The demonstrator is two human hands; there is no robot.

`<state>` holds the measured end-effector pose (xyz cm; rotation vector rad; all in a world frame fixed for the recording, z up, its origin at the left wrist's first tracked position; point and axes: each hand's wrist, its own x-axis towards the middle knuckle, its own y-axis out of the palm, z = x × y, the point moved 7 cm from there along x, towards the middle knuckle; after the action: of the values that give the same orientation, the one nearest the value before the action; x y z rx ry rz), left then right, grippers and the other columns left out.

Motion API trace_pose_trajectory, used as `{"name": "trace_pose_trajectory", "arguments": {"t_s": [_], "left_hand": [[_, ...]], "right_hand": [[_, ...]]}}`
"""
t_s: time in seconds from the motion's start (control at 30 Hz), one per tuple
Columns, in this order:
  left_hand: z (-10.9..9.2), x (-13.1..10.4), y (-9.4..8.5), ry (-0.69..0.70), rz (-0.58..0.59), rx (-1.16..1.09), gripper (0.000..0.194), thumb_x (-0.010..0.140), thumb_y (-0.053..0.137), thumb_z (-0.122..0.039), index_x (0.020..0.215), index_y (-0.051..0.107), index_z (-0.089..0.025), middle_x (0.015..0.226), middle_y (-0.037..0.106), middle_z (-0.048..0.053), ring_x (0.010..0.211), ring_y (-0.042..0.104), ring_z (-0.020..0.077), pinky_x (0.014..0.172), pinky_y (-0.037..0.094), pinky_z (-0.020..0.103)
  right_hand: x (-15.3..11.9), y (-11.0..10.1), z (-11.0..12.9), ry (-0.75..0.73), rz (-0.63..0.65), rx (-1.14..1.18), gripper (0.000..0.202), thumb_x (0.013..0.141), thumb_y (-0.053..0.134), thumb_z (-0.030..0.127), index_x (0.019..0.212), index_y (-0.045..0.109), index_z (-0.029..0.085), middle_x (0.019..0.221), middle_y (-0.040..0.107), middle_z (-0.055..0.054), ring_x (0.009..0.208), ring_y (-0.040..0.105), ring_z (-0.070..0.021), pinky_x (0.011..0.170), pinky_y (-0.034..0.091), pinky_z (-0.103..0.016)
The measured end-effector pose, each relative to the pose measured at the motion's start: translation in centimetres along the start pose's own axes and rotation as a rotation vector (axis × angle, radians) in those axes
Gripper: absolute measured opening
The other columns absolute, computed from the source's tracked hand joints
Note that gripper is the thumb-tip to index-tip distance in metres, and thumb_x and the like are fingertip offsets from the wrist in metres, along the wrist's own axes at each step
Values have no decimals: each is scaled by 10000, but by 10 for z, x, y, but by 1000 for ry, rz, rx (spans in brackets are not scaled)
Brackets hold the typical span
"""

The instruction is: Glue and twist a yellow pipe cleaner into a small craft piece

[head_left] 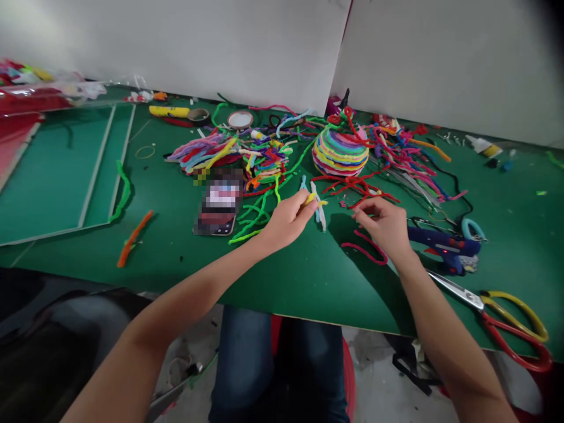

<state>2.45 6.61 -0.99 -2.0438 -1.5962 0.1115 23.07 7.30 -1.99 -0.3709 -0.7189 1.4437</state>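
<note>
My left hand is closed on a small bunch of pipe cleaners, yellow, white and light blue, whose ends stick out past the fingertips. To the right, my right hand has its thumb and fingers pinched together; whether anything is between them is too small to tell. A bent dark pink pipe cleaner lies in a loop under that hand. Red pipe cleaners lie crossed just beyond both hands. Behind them sits a round ball striped in many colours.
A phone lies left of my left hand, by piled pipe cleaners. A blue glue gun and large scissors are at right, close to my right forearm. An orange pipe cleaner lies at left. A pale panel stands behind.
</note>
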Motion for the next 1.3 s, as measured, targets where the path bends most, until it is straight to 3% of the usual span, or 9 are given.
{"name": "trace_pose_trajectory", "arguments": {"t_s": [0.13,0.3,0.43,0.57,0.73,0.97,1.3], "left_hand": [[-4,-3,7,-10,54,-74,250,916,421,-320,706,426,-185,564,344,-58,490,318,67,469,274,215],[-7,-3,7,7,44,-89,186,861,512,-321,781,553,-159,633,497,-32,546,403,69,507,322,203],[-9,-5,2,25,17,-75,205,885,456,-310,865,591,-156,627,490,-36,510,371,66,495,314,213],[-11,-7,4,16,69,-63,215,850,509,-330,995,518,-170,652,452,-51,539,405,75,525,343,218],[-10,-10,10,-1,137,-28,208,945,293,-350,875,414,-197,659,480,-37,555,456,89,557,355,241],[-15,-11,18,64,177,53,157,914,380,-293,786,341,-211,580,426,-65,487,411,78,500,303,223],[-15,-13,20,35,197,106,189,906,398,-299,753,331,-211,566,407,-70,473,383,81,501,272,226]], "right_hand": [[-13,12,18,82,35,263,99,704,662,304,727,632,213,647,643,12,573,608,-140,508,495,-260],[-27,22,37,56,51,363,54,683,671,262,727,686,235,679,664,8,589,605,-132,520,507,-265],[-30,31,37,38,112,444,60,705,685,288,747,718,261,795,684,-6,625,614,-128,528,519,-272],[-32,30,36,39,84,458,68,753,656,277,794,709,264,810,686,-2,648,630,-125,560,534,-273],[-33,21,38,-14,-70,506,178,735,689,211,890,608,243,757,682,22,673,661,-128,584,536,-260],[-34,15,40,-35,-182,553,307,701,719,148,884,494,248,728,680,41,657,677,-132,533,506,-244],[-35,16,41,-6,-151,532,302,693,719,150,862,482,228,730,699,17,661,692,-142,501,497,-224]]}}
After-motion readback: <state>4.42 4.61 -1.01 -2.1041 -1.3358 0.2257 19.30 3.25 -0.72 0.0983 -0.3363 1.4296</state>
